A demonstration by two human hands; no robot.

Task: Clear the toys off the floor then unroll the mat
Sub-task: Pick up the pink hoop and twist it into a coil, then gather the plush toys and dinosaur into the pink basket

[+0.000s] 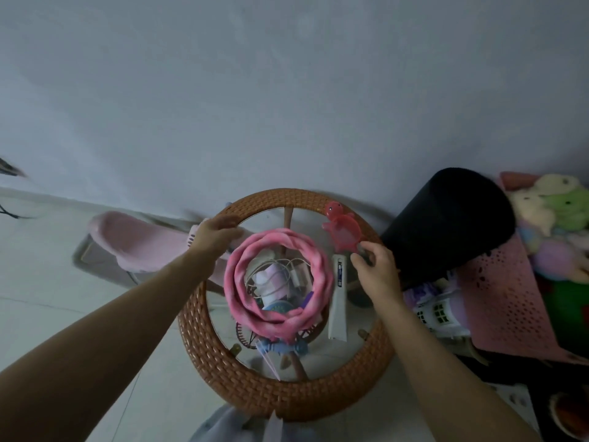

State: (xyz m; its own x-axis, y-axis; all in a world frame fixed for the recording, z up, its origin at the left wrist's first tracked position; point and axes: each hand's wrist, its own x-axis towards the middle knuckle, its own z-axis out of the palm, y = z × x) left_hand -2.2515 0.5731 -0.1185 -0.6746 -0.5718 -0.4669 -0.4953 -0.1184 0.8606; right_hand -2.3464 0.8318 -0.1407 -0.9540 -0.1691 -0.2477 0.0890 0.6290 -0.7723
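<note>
Head cam: pink turtle toy (342, 230) sits on far right of wicker table (280, 395) glass. My right hand (376, 269) pinching its near edge, left hand (216, 232) flat on far-left rim. Hard plastic, light, bit slick, so grab by shell edges.

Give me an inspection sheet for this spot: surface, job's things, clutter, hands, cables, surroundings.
Surface: round wicker table with a glass top.
Job's things: pink ring and red turtle toy lie on the glass; mat: nothing seen.
Clutter: white tube beside the ring.
Hands: left hand rests on the ring's far edge; right hand touches the turtle's tail end.
Cables: white cord under the glass.
Surroundings: pink chair, black bin, stuffed animals.
</note>
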